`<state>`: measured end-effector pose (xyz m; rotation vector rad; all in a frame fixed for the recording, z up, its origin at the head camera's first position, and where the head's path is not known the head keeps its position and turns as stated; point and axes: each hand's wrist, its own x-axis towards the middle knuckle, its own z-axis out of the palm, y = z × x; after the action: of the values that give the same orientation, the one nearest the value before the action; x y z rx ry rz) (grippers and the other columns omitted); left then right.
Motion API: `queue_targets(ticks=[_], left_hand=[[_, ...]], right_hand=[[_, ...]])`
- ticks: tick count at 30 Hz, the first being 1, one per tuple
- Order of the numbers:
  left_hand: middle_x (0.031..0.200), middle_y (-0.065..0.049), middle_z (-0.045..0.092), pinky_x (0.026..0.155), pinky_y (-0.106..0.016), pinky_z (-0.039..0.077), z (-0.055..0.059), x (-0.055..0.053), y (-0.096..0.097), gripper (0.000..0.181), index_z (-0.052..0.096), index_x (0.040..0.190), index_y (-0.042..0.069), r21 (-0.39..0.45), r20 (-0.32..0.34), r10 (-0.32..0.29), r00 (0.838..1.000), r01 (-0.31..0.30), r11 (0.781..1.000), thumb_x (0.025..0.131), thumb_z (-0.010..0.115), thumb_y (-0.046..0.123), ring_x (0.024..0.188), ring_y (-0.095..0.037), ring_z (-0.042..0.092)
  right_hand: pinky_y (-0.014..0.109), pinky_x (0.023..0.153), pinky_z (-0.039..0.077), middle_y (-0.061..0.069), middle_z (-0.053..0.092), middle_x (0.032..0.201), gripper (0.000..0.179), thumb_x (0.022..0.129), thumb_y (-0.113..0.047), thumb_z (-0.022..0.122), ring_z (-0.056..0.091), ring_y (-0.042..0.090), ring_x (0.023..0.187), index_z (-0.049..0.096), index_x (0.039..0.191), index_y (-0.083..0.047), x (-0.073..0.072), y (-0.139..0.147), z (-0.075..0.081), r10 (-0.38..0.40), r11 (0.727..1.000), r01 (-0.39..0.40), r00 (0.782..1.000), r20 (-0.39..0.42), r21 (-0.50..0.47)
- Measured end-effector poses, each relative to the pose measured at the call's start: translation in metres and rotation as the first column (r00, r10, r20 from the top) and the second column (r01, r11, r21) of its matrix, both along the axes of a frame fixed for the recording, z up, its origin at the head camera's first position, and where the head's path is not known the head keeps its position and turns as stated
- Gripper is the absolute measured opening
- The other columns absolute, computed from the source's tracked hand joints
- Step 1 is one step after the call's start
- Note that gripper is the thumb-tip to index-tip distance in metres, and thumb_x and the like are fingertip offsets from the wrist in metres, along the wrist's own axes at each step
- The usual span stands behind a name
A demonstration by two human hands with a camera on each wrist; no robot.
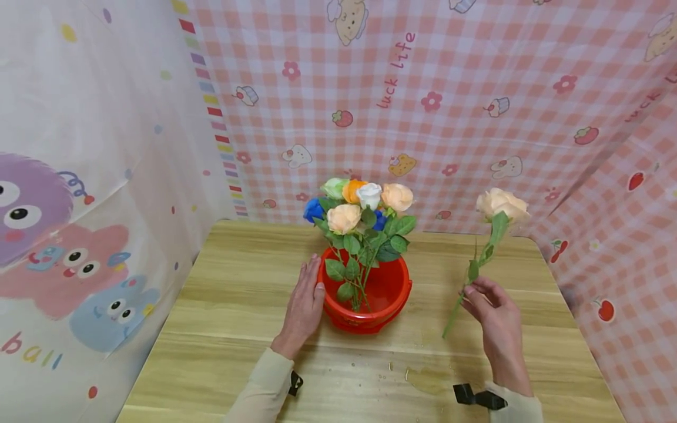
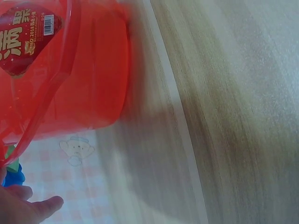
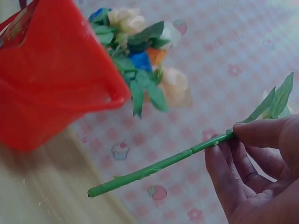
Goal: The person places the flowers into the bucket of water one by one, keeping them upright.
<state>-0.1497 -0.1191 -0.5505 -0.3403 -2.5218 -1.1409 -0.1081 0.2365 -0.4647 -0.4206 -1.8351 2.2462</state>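
A red plastic bucket (image 1: 366, 320) stands on the table with several artificial roses in it: blue, green, orange, white and peach. My left hand (image 1: 305, 305) rests against the bucket's left side with its fingers straight. In the left wrist view the bucket (image 2: 100, 70) shows a dark red label and its handle. Right of the bucket, my right hand (image 1: 497, 320) pinches the green stem (image 3: 154, 167) of a peach rose (image 1: 501, 204) between thumb and fingers. The bloom points up and away, and the bare stem end slants down to the left above the table.
The wood-grain table (image 1: 227, 294) backs onto a pink checked cloth (image 1: 465, 135). A white cartoon-print cloth (image 1: 121, 194) hangs at the left. Small water drops and a wet patch (image 1: 428, 379) lie on the table in front of the bucket.
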Motion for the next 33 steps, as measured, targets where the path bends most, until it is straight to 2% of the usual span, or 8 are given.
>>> queue_targets(ticks=[10,18,26,33], left_hand=[[0.169,-0.009,0.028,0.126,-0.047,0.023,0.0,0.001,0.0,0.057,0.03,0.163,0.005,0.01,0.037,0.001,0.999,-0.001,1.0,0.109,0.037,0.022,0.156,-0.032,0.023],[0.169,-0.008,0.029,0.126,-0.047,0.024,0.0,0.001,0.0,0.057,0.03,0.163,0.006,0.01,0.042,0.007,0.999,-0.007,1.0,0.109,0.037,0.021,0.156,-0.032,0.024],[0.169,-0.007,0.027,0.127,-0.044,0.022,0.0,0.001,0.0,0.057,0.029,0.163,0.006,0.009,0.049,0.003,0.999,-0.003,1.0,0.11,0.037,0.023,0.156,-0.029,0.022],[0.169,-0.007,0.028,0.127,-0.043,0.022,-0.002,0.0,0.0,0.057,0.03,0.163,0.006,0.016,0.036,0.004,0.999,-0.005,1.0,0.109,0.037,0.022,0.156,-0.03,0.023]], right_hand=[[0.026,0.082,0.062,0.004,0.068,0.099,0.019,0.094,0.004,0.07,0.074,0.016,0.091,0.068,0.113,0.003,-0.01,-0.021,0.019,-0.034,0.999,0.033,0.998,-0.059,-0.021],[0.027,0.083,0.062,0.005,0.069,0.098,0.018,0.093,0.006,0.07,0.072,0.014,0.089,0.07,0.11,-0.001,-0.019,-0.036,0.03,-0.036,0.999,0.033,0.994,-0.103,-0.035],[0.027,0.084,0.062,0.004,0.069,0.097,0.024,0.093,0.01,0.068,0.071,0.013,0.089,0.07,0.115,-0.001,-0.025,-0.052,0.037,-0.003,1.0,0.002,0.984,-0.176,-0.004],[0.028,0.084,0.062,0.005,0.069,0.095,0.024,0.093,0.011,0.067,0.071,0.014,0.086,0.069,0.115,0.003,-0.033,-0.066,0.043,0.031,0.999,-0.035,0.975,-0.218,-0.014]])
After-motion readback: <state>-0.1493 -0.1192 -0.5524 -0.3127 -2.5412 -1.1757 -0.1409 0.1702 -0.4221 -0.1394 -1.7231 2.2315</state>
